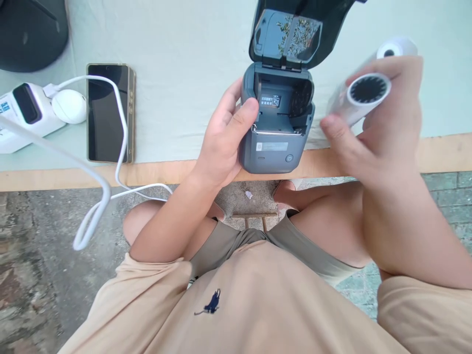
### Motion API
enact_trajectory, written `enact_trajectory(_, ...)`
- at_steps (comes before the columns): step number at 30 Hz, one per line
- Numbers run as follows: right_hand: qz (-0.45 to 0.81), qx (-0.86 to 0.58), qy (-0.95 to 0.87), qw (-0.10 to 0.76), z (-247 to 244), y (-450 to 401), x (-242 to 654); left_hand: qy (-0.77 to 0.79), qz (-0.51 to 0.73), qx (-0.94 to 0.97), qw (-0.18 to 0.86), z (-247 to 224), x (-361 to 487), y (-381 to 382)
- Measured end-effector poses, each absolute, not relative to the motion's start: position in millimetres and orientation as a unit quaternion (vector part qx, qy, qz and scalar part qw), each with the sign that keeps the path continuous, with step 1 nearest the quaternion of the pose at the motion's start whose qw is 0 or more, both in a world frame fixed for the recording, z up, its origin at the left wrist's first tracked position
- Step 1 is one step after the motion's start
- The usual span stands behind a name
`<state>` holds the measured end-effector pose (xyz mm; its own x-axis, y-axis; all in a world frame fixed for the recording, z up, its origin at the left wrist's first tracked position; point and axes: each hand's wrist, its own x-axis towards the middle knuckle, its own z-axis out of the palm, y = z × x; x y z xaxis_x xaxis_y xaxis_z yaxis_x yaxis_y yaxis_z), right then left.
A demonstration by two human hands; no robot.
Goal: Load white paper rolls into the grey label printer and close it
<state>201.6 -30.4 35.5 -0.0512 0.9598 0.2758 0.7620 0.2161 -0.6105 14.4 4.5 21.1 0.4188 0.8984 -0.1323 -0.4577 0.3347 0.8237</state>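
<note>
A dark grey label printer (275,152) stands near the table's front edge with its lid (317,49) tipped up and back. Its inner bay is exposed, with a small printed sticker on the back wall. My left hand (224,132) grips the printer's left side, thumb over the upper rim. To the right of the printer, my right hand (387,128) holds a white label roll (341,103) between thumb and fingers, its dark toothed core end facing me. Just behind that hand is a second white roll (407,46), partly covered by the fingers.
A phone (106,113) lies left on the pale tablecloth, next to a white power strip (37,118) with a round white plug (69,105). A white cable (123,113) crosses the phone and loops over the table edge. A black object (31,34) stands far left.
</note>
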Motion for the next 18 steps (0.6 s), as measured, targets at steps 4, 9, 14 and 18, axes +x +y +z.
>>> enact_trajectory(4, 0.083, -0.643, -0.727, 0.227, 30, -33, 204, 0.308, 0.457, 0.354, 0.756, 21, 15, 5)
enact_trajectory(9, 0.113, -0.634, -0.738, 0.202, 27, -34, 207, 0.304, 0.445, 0.374, 0.755, 19, 14, 5)
enact_trajectory(14, -0.027, -0.65, -0.664, 0.37, 30, -23, 229, 0.309, 0.44, 0.385, 0.75, 19, 14, 6)
enact_trajectory(18, 0.018, -0.665, -0.681, 0.306, 24, -6, 243, 0.306, 0.443, 0.398, 0.742, 19, 15, 6)
